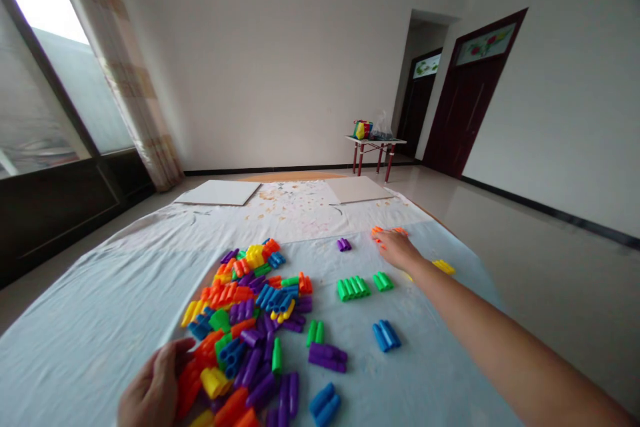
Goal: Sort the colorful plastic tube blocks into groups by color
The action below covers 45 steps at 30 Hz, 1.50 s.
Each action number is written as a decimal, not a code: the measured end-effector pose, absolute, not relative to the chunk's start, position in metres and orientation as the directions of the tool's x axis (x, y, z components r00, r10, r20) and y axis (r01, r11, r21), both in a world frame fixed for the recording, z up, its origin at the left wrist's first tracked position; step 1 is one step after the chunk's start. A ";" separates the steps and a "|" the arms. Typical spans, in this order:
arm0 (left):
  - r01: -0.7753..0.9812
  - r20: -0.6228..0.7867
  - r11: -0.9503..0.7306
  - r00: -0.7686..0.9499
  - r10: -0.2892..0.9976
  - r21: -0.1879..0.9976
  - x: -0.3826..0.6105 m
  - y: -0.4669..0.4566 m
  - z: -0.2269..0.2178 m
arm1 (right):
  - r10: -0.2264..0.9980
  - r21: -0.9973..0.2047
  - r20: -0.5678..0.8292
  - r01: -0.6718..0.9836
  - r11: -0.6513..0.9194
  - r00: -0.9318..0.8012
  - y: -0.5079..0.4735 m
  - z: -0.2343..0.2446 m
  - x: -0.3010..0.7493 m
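Observation:
A heap of plastic tube-shaped toy blocks (253, 337), in orange, purple, blue, green and yellow, lies before me on the cloth. My left hand (155, 383) rests against the heap's near left edge, fingers loosely apart beside orange-red blocks (189, 383). Stretched out to the far right, my right hand (397, 248) has its fingers lowered over orange blocks (401, 231) and closed on them; the hand partly hides them. Closer to me are a green row (353, 288), a smaller green group (383, 281) and a blue group (387, 335). Yellow blocks (443, 267) show beyond my right forearm.
A purple group (344, 245) sits apart from the heap. Two pale boards (220, 192) (357, 189) lie on the far end of the cloth-covered table (125, 293). A small side table (375, 141) with bags stands by the wall, near a dark red door (470, 100).

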State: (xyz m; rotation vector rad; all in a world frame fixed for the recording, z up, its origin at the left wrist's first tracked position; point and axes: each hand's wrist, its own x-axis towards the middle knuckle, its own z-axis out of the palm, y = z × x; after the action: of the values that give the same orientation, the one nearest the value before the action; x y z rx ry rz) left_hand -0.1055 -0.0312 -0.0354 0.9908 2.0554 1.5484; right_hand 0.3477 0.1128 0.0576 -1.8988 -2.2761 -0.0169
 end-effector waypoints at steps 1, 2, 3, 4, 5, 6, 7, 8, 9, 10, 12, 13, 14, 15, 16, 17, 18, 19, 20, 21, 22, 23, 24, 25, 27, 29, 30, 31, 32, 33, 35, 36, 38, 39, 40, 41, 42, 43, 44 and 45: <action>0.246 0.052 0.149 -0.659 0.751 0.958 -0.104 -0.032 -0.031 | 0.958 -0.169 0.178 0.952 0.255 -0.225 0.102 0.058 0.335; 0.199 0.036 0.133 -0.670 0.741 0.971 -0.102 -0.033 -0.028 | 0.934 -0.251 0.213 0.908 0.336 -0.286 0.091 0.057 0.322; 0.174 0.021 0.126 -0.662 0.749 0.977 -0.101 -0.034 -0.027 | 0.904 -0.343 0.249 0.842 0.417 -0.346 0.078 0.056 0.307; 0.165 0.024 0.116 -0.667 0.745 0.979 -0.101 -0.034 -0.026 | 0.876 -0.422 0.273 0.768 0.481 -0.398 0.065 0.054 0.293; 0.168 0.034 0.105 -0.667 0.744 0.980 -0.100 -0.034 -0.026 | 0.848 -0.478 0.284 0.700 0.530 -0.448 0.053 0.052 0.278; 0.177 0.045 0.098 -0.661 0.749 0.979 -0.100 -0.035 -0.026 | 0.824 -0.509 0.285 0.652 0.562 -0.489 0.041 0.050 0.264; 0.186 0.058 0.088 -0.659 0.750 0.979 -0.100 -0.035 -0.026 | 0.808 -0.525 0.277 0.623 0.581 -0.520 0.032 0.048 0.250; 0.193 0.070 0.077 -0.655 0.752 0.978 -0.099 -0.036 -0.026 | 0.795 -0.526 0.267 0.610 0.594 -0.544 0.025 0.046 0.238; 0.196 0.080 0.066 -0.653 0.753 0.978 -0.099 -0.036 -0.025 | 0.789 -0.515 0.254 0.612 0.600 -0.560 0.020 0.045 0.228; 0.193 0.084 0.057 -0.652 0.754 0.980 -0.098 -0.037 -0.024 | 0.787 -0.495 0.237 0.626 0.603 -0.570 0.017 0.043 0.218; 0.179 0.083 0.045 -0.651 0.755 0.983 -0.095 -0.037 -0.022 | 0.791 -0.434 0.206 0.671 0.601 -0.575 0.018 0.039 0.205; 0.173 0.081 0.043 -0.649 0.756 0.984 -0.094 -0.038 -0.020 | 0.798 -0.398 0.197 0.698 0.596 -0.569 0.021 0.037 0.200; 0.169 0.078 0.043 -0.649 0.756 0.985 -0.093 -0.038 -0.018 | 0.808 -0.364 0.191 0.724 0.585 -0.557 0.024 0.035 0.196; 0.166 0.077 0.043 -0.649 0.757 0.985 -0.092 -0.038 -0.017 | 0.818 -0.337 0.189 0.747 0.573 -0.543 0.028 0.033 0.193; 0.165 0.076 0.043 -0.648 0.758 0.985 -0.092 -0.039 -0.015 | 0.825 -0.317 0.189 0.763 0.564 -0.532 0.031 0.031 0.191; 0.165 0.076 0.042 -0.647 0.759 0.985 -0.092 -0.039 -0.015 | 0.830 -0.306 0.188 0.772 0.557 -0.524 0.034 0.029 0.190; 0.165 0.077 0.041 -0.645 0.760 0.985 -0.092 -0.040 -0.014 | 0.835 -0.302 0.183 0.778 0.551 -0.520 0.036 0.027 0.190; 0.165 0.076 0.040 -0.641 0.764 0.985 -0.092 -0.040 -0.014 | 0.838 -0.304 0.174 0.781 0.545 -0.517 0.038 0.026 0.189; 0.162 0.073 0.041 -0.637 0.768 0.986 -0.093 -0.040 -0.014 | 0.841 -0.310 0.161 0.782 0.540 -0.517 0.039 0.026 0.190; 0.156 0.068 0.041 -0.635 0.770 0.987 -0.094 -0.040 -0.015 | 0.844 -0.315 0.145 0.784 0.534 -0.517 0.040 0.026 0.190; 0.146 0.061 0.042 -0.634 0.771 0.988 -0.095 -0.039 -0.016 | 0.845 -0.320 0.131 0.785 0.530 -0.518 0.041 0.026 0.191; 0.134 0.052 0.044 -0.634 0.771 0.990 -0.095 -0.039 -0.017 | 0.845 -0.326 0.122 0.783 0.529 -0.520 0.041 0.027 0.192; 0.123 0.043 0.047 -0.636 0.770 0.991 -0.096 -0.038 -0.017 | 0.844 -0.337 0.117 0.778 0.529 -0.523 0.042 0.027 0.192; 0.115 0.035 0.051 -0.642 0.766 0.992 -0.096 -0.038 -0.017 | 0.843 -0.351 0.116 0.772 0.530 -0.525 0.043 0.028 0.193; 0.119 0.028 0.065 -0.647 0.762 0.991 -0.096 -0.037 -0.017 | 0.842 -0.379 0.119 0.760 0.528 -0.526 0.044 0.028 0.194; 0.137 0.036 0.070 -0.647 0.762 0.988 -0.094 -0.037 -0.017 | 0.839 -0.402 0.111 0.748 0.528 -0.533 0.044 0.029 0.194; 0.145 0.044 0.066 -0.645 0.763 0.987 -0.094 -0.037 -0.016 | 0.838 -0.421 0.114 0.738 0.527 -0.533 0.043 0.030 0.195; 0.152 0.053 0.059 -0.641 0.766 0.987 -0.093 -0.037 -0.016 | 0.840 -0.448 0.125 0.725 0.523 -0.529 0.043 0.031 0.196; 0.158 0.061 0.052 -0.638 0.768 0.986 -0.093 -0.037 -0.015 | 0.843 -0.484 0.139 0.707 0.515 -0.519 0.041 0.033 0.197; 0.164 0.070 0.046 -0.636 0.768 0.985 -0.093 -0.037 -0.015 | 0.849 -0.524 0.153 0.687 0.503 -0.505 0.040 0.036 0.199; 0.179 0.079 0.045 -0.632 0.771 0.983 -0.093 -0.038 -0.016 | 0.861 -0.601 0.168 0.642 0.475 -0.480 0.036 0.041 0.206; 0.183 0.079 0.050 -0.632 0.771 0.982 -0.094 -0.038 -0.017 | 0.864 -0.630 0.169 0.621 0.465 -0.475 0.034 0.044 0.210; 0.181 0.067 0.062 -0.629 0.774 0.982 -0.095 -0.038 -0.019 | 0.862 -0.676 0.176 0.578 0.457 -0.476 0.032 0.048 0.219; 0.171 0.058 0.065 -0.627 0.777 0.983 -0.096 -0.037 -0.021 | 0.858 -0.691 0.190 0.556 0.462 -0.478 0.032 0.049 0.224; 0.159 0.047 0.068 -0.626 0.778 0.985 -0.098 -0.037 -0.022 | 0.854 -0.701 0.209 0.535 0.471 -0.477 0.033 0.050 0.230; 0.148 0.037 0.073 -0.627 0.778 0.986 -0.099 -0.036 -0.024 | 0.851 -0.710 0.227 0.518 0.477 -0.473 0.035 0.051 0.235; 0.142 0.030 0.077 -0.628 0.777 0.987 -0.100 -0.035 -0.026 | 0.853 -0.724 0.236 0.501 0.475 -0.466 0.036 0.051 0.240; 0.138 0.026 0.078 -0.630 0.776 0.987 -0.101 -0.034 -0.027 | 0.856 -0.746 0.232 0.480 0.461 -0.462 0.038 0.051 0.245; 0.135 0.026 0.077 -0.634 0.773 0.988 -0.102 -0.033 -0.029 | 0.861 -0.776 0.216 0.454 0.437 -0.460 0.040 0.050 0.248; 0.133 0.027 0.077 -0.640 0.768 0.988 -0.104 -0.033 -0.030 | 0.864 -0.811 0.191 0.422 0.406 -0.465 0.042 0.050 0.251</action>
State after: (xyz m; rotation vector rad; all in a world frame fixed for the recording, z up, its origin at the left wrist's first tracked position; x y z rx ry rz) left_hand -0.1037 -0.0325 -0.0302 0.8896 1.8443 1.6037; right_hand 0.2509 0.0416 0.0500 -1.0902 -2.0554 0.9392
